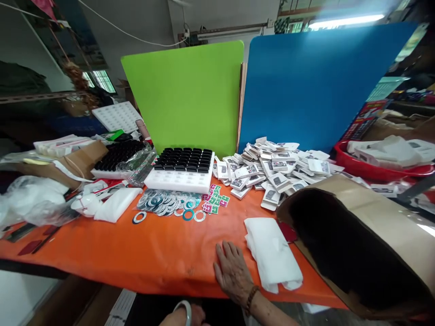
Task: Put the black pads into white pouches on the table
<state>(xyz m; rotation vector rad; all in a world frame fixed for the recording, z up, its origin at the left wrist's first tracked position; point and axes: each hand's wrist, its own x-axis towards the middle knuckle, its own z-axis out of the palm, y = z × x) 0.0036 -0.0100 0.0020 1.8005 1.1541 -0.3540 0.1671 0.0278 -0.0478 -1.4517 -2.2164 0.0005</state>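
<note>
My right hand (234,273) lies palm down on the orange tabletop (163,253), fingers stretched out and holding nothing. A beaded bracelet circles that wrist. Just right of it is a folded white sheet (273,256), apart from the fingers. My left hand (197,314) is low at the bottom edge, below the table's front, with a pale bangle at its wrist; its fingers are mostly hidden. Beyond the hands lie ring-shaped stickers (165,202) in a heap and small pink and green square stickers (215,199). Behind them a white foam tray (176,179) holds rows of black pieces (185,159).
Small white boxes (278,167) form a heap before the blue panel (316,90); a green panel (186,95) stands left of it. An open cardboard box (340,192) leans at right, near a red basin (345,156). Plastic bags (37,201) crowd the left side.
</note>
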